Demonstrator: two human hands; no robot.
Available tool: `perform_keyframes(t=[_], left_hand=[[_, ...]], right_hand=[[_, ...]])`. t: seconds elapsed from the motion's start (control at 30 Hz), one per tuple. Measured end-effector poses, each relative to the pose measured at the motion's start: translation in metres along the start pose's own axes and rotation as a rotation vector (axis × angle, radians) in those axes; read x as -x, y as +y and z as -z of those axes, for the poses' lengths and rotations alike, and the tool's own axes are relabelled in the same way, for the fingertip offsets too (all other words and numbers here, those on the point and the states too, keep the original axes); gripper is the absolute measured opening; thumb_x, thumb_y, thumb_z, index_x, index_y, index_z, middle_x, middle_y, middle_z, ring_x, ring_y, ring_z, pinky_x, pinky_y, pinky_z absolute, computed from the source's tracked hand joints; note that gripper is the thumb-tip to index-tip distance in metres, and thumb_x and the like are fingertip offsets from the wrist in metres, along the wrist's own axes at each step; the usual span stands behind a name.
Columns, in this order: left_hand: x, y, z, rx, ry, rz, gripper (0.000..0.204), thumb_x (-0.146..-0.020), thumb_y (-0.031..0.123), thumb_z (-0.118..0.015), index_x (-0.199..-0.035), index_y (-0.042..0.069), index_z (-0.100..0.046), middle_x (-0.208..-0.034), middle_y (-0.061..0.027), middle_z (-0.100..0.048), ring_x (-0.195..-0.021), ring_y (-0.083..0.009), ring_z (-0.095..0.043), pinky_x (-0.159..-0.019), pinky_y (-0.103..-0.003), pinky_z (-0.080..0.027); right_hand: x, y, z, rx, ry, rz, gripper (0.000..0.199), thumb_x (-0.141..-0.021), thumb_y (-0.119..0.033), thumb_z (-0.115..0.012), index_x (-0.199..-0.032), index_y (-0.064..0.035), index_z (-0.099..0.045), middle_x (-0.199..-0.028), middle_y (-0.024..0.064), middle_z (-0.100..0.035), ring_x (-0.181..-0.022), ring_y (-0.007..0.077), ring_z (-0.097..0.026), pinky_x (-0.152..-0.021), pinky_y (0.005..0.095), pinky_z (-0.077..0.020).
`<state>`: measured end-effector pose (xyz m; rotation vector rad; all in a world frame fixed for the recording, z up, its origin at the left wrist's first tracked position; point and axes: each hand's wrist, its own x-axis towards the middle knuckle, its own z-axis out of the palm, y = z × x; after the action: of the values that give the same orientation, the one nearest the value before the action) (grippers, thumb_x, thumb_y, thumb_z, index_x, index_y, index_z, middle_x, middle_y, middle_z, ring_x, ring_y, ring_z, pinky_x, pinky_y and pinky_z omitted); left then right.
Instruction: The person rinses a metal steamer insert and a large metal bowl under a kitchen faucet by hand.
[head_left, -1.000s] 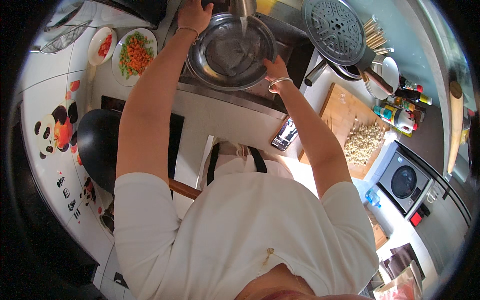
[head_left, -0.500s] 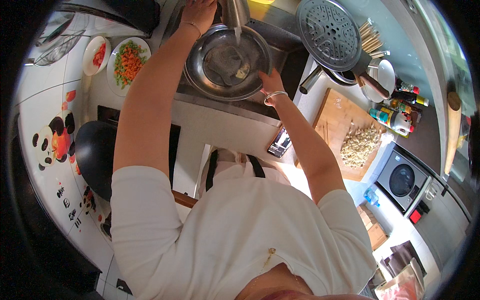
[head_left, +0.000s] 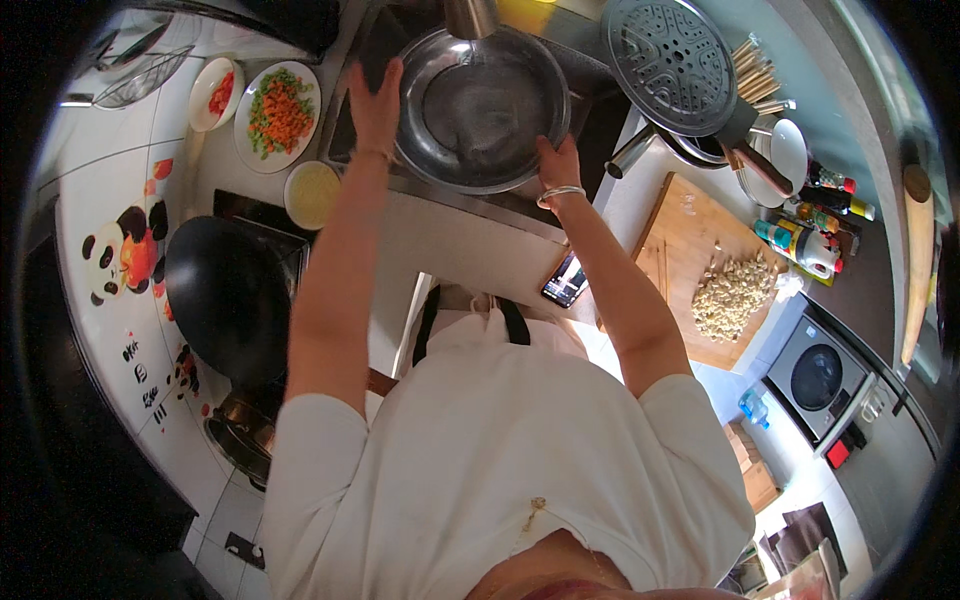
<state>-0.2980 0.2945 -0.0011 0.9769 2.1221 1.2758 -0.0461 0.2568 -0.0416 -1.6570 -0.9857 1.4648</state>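
A round stainless steel basin (head_left: 430, 60) sits over the sink (head_left: 592, 120) under the tap (head_left: 472, 16). What lies in it is hard to make out through the shine. My right hand (head_left: 558, 166) grips its lower right rim, thumb over the edge and fingers mostly hidden. Beside its left rim is my left hand (head_left: 376, 112), open with fingers and thumb spread. Whether the thumb touches the rim I cannot tell.
At left are a plate of diced vegetables (head_left: 258, 158), a small bowl of red pieces (head_left: 203, 125), a yellow-filled bowl (head_left: 292, 215) and a black wok (head_left: 225, 300). Right: a phone (head_left: 566, 280), a cutting board (head_left: 655, 235) with chopped pale pieces, a perforated steamer plate (head_left: 665, 60) and bottles (head_left: 800, 240).
My left hand has come down from beside the tap to the basin's left edge. The water stream seen earlier no longer shows plainly. My right hand stays on the rim.
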Motion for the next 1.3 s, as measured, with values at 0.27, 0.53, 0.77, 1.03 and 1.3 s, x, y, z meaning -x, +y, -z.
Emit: perform_keyframes(t=[0.27, 0.53, 0.77, 1.03, 1.3], left_hand=[[0.12, 0.009, 0.023, 0.828, -0.432, 0.967, 0.055, -0.083, 0.028, -0.057, -0.123, -0.001, -0.034, -0.128, -0.0164, -0.038, -0.115, -0.0345, -0.041, -0.092, -0.05, -0.038], [0.149, -0.04, 0.011, 0.961, -0.285, 1.081, 0.038, -0.082, 0.001, -0.048, -0.117, -0.004, -0.034, -0.122, -0.0219, -0.037, -0.11, -0.0359, -0.044, -0.088, -0.046, -0.047], [0.142, -0.043, 0.003, 0.971, -0.242, 0.912, 0.033, -0.082, -0.001, -0.045, -0.114, -0.005, -0.036, -0.117, -0.0207, -0.039, -0.103, -0.0332, -0.047, -0.085, -0.044, -0.049], [0.134, -0.056, -0.011, 0.767, -0.207, 0.948, 0.028, -0.085, 0.004, -0.043, -0.11, -0.007, -0.039, -0.113, -0.0209, -0.043, -0.105, -0.0333, -0.046, -0.085, -0.046, -0.046], [0.131, -0.023, -0.009, 0.903, -0.008, 1.011, 0.021, -0.087, 0.005, -0.04, -0.102, -0.01, -0.044, -0.112, -0.0213, -0.045, -0.102, -0.0312, -0.048, -0.083, -0.045, -0.047]], right_hand=[[0.016, -0.034, 0.0, -0.187, -0.036, 0.0, 0.034, -0.082, -0.007, -0.051, -0.115, 0.0013, -0.047, -0.111, 0.0107, -0.055, -0.1, 0.0212, -0.051, -0.089, 0.0295, -0.036], [0.004, -0.039, -0.007, 0.649, 0.001, 0.74, 0.046, -0.073, -0.002, -0.056, -0.118, -0.0069, -0.047, -0.119, 0.0123, -0.049, -0.109, 0.03, -0.047, -0.092, 0.0354, -0.0374], [-0.004, -0.008, -0.036, 1.171, -0.56, 1.113, 0.039, -0.073, -0.011, -0.054, -0.111, -0.018, -0.056, -0.124, 0.0064, -0.047, -0.116, 0.0263, -0.042, -0.096, 0.0377, -0.0344], [0.041, -0.026, -0.041, 1.195, -0.77, 0.838, 0.031, -0.079, -0.013, -0.05, -0.109, -0.0068, -0.055, -0.117, 0.0091, -0.051, -0.108, 0.0255, -0.048, -0.091, 0.0389, -0.0383], [0.002, -0.023, -0.014, 1.236, -0.53, 0.957, 0.028, -0.081, -0.012, -0.047, -0.106, -0.0127, -0.058, -0.112, 0.0099, -0.054, -0.108, 0.0248, -0.048, -0.095, 0.0452, -0.0336]])
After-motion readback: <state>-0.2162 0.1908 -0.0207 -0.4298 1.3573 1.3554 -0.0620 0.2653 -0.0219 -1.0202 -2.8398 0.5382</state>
